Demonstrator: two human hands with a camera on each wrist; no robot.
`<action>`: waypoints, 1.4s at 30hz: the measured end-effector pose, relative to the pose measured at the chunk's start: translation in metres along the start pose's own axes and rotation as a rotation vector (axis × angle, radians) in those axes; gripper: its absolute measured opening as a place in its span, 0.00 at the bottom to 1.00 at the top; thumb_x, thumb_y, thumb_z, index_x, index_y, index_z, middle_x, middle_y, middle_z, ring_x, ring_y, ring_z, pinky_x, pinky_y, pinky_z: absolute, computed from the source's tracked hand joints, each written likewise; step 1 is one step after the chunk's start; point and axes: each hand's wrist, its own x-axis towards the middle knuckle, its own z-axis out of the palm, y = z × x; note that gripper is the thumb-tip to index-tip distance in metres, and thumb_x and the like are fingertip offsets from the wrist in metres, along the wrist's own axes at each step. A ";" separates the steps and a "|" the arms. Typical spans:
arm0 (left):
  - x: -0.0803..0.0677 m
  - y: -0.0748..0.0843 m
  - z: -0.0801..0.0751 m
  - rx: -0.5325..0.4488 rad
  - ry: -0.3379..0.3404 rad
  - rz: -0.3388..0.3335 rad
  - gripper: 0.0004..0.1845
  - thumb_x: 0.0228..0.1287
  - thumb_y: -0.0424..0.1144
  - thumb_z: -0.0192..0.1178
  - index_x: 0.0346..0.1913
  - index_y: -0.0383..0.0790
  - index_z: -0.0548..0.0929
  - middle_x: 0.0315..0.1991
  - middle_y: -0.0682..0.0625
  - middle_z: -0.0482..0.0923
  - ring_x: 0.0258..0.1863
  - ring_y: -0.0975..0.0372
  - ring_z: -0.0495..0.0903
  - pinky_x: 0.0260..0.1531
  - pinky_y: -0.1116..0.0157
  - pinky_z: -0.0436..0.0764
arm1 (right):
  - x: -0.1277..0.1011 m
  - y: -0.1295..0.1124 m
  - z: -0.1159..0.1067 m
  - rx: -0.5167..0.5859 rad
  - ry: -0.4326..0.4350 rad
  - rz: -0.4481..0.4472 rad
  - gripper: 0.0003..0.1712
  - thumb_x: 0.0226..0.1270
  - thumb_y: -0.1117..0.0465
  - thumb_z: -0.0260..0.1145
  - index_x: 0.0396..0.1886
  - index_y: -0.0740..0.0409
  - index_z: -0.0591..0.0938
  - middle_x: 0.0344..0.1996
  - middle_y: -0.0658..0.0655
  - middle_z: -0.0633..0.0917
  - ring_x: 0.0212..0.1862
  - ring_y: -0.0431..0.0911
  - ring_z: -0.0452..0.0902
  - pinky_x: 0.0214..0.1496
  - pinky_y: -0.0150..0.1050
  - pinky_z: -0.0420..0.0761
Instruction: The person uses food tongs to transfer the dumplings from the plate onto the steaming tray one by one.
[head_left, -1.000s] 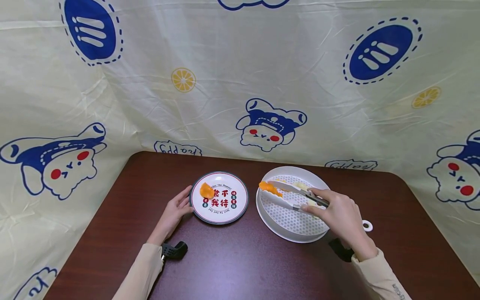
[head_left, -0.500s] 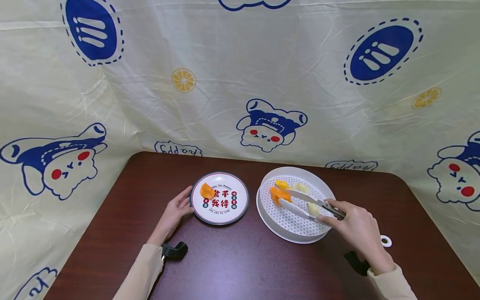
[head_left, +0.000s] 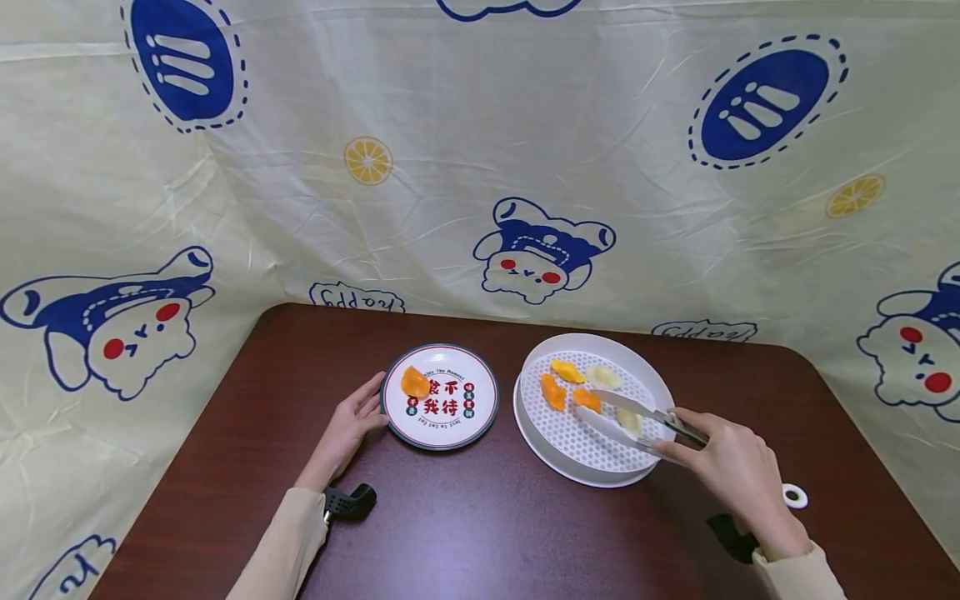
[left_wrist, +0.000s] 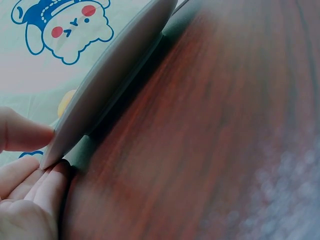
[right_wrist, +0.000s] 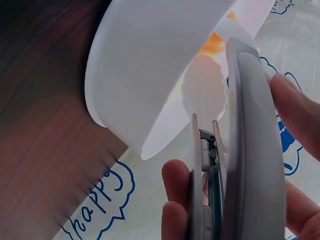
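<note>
My left hand (head_left: pixel 348 429) pinches the left rim of a round white plate (head_left: pixel 457 429) with red lettering; in the left wrist view the thumb is above and the fingers below its edge (left_wrist: pixel 57 145). One orange chunk (head_left: pixel 415 382) lies on that plate. My right hand (head_left: pixel 738 467) grips a pair of tongs (head_left: pixel 682 427) with pale, broad tips spread apart over a round white container (head_left: pixel 592 477). Between the tips sits an orange chunk (head_left: pixel 587 400). Another orange chunk (head_left: pixel 553 392), a yellow piece (head_left: pixel 567 371) and pale pieces (head_left: pixel 602 377) rest on the dotted base.
Plate and container stand side by side on a dark brown table (head_left: pixel 465 533). A pale printed cloth (head_left: pixel 420 242) hangs just behind the table's far edge. A white ring (head_left: pixel 795 496) shows at the tongs' rear end, beside the right wrist.
My right hand has drawn the tongs to the right, from the container's left edge to over its middle. The orange chunks now lie separately on the base. My left hand and the plate have stayed put.
</note>
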 end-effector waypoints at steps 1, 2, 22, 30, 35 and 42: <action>0.000 0.000 0.000 0.000 0.000 -0.001 0.38 0.60 0.19 0.53 0.73 0.31 0.53 0.74 0.41 0.49 0.70 0.50 0.55 0.61 0.64 0.64 | 0.000 0.000 0.000 -0.004 0.001 -0.002 0.38 0.44 0.40 0.76 0.51 0.62 0.83 0.45 0.67 0.83 0.38 0.62 0.79 0.21 0.48 0.72; 0.000 0.000 0.000 0.000 0.000 -0.001 0.38 0.60 0.19 0.53 0.74 0.31 0.53 0.74 0.41 0.49 0.70 0.51 0.55 0.61 0.64 0.64 | 0.000 0.001 0.000 -0.008 0.001 -0.003 0.38 0.44 0.41 0.76 0.51 0.62 0.83 0.45 0.68 0.83 0.37 0.62 0.79 0.21 0.48 0.72; 0.000 0.000 0.000 -0.019 -0.010 0.011 0.38 0.61 0.20 0.52 0.73 0.31 0.52 0.74 0.40 0.49 0.70 0.51 0.56 0.61 0.65 0.64 | 0.002 -0.003 0.002 -0.013 -0.040 0.016 0.41 0.41 0.41 0.78 0.51 0.63 0.82 0.45 0.69 0.83 0.36 0.61 0.78 0.23 0.51 0.72; -0.001 0.000 0.000 -0.023 -0.010 0.008 0.38 0.61 0.19 0.52 0.73 0.31 0.52 0.74 0.40 0.49 0.70 0.51 0.56 0.61 0.65 0.65 | 0.000 -0.008 -0.001 0.011 0.002 -0.006 0.40 0.42 0.40 0.77 0.52 0.61 0.83 0.46 0.66 0.83 0.41 0.63 0.78 0.26 0.55 0.73; -0.001 0.000 0.000 -0.020 -0.014 0.009 0.38 0.61 0.19 0.52 0.74 0.30 0.51 0.74 0.40 0.48 0.70 0.51 0.55 0.61 0.65 0.64 | 0.001 -0.024 -0.005 0.052 0.022 -0.023 0.39 0.44 0.40 0.76 0.52 0.61 0.83 0.47 0.66 0.83 0.44 0.64 0.78 0.30 0.59 0.74; -0.001 0.000 -0.001 -0.018 -0.023 0.024 0.38 0.61 0.20 0.52 0.73 0.30 0.51 0.74 0.40 0.48 0.70 0.51 0.55 0.62 0.64 0.63 | 0.010 -0.060 0.000 0.094 -0.005 -0.097 0.39 0.46 0.41 0.76 0.53 0.63 0.82 0.47 0.67 0.83 0.47 0.63 0.78 0.39 0.60 0.78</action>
